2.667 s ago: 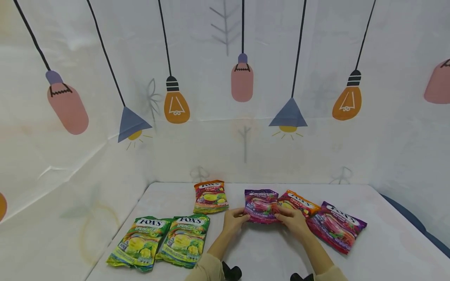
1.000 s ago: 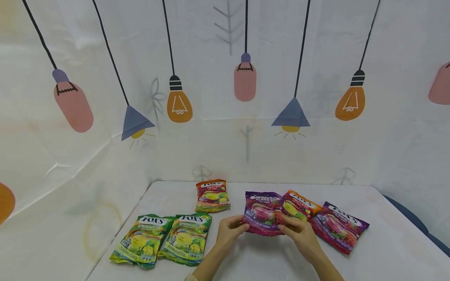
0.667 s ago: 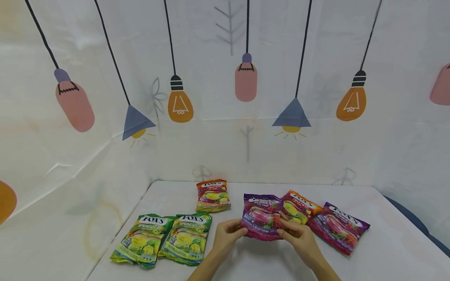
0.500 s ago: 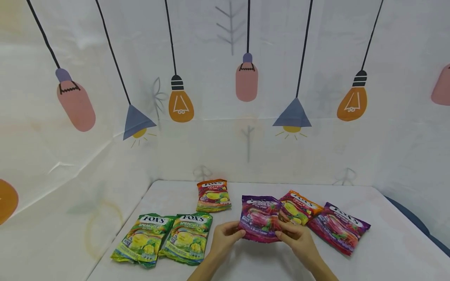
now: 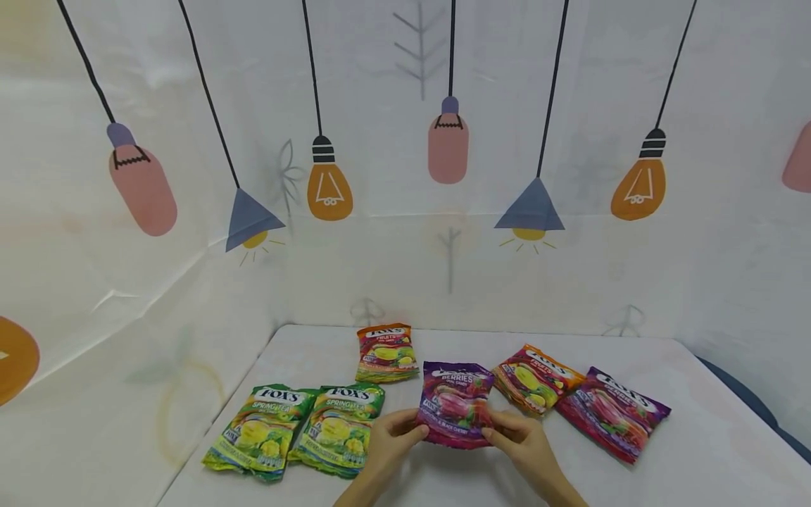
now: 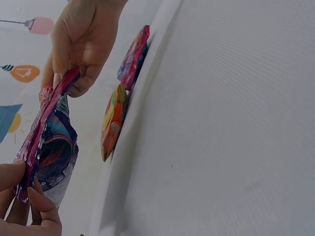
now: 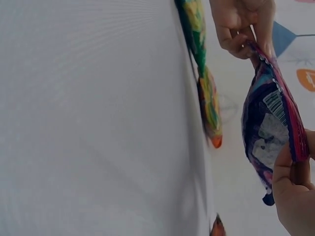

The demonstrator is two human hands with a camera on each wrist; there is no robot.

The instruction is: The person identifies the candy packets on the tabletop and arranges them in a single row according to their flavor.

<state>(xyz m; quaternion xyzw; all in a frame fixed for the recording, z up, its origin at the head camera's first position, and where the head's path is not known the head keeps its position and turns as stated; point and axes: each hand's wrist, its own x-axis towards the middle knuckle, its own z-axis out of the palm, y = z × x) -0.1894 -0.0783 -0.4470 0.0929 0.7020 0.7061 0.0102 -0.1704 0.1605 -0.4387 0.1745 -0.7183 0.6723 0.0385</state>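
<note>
A purple bag of berries candy [image 5: 455, 405] is held up off the table in front of me, its printed front towards the head camera. My left hand [image 5: 391, 443] pinches its lower left corner between thumb and fingers. At the lower right corner my right hand [image 5: 521, 445] pinches it the same way. From below, the left wrist view shows the bag's pink crimped bottom edge [image 6: 42, 123] stretched between both hands. A barcode shows on its back [image 7: 275, 105] in the right wrist view.
Two green spring tea candy bags [image 5: 256, 433] lie at the left. One orange fruits bag [image 5: 386, 354] lies at the back; another orange bag [image 5: 537, 379] is at the right, beside a second purple berries bag [image 5: 614, 415]. All are on the white table [image 5: 709, 451], before a printed backdrop.
Both hands have raised the purple bag and brought it nearer and slightly left, away from the right-hand orange bag, which it no longer overlaps. The other bags stay put.
</note>
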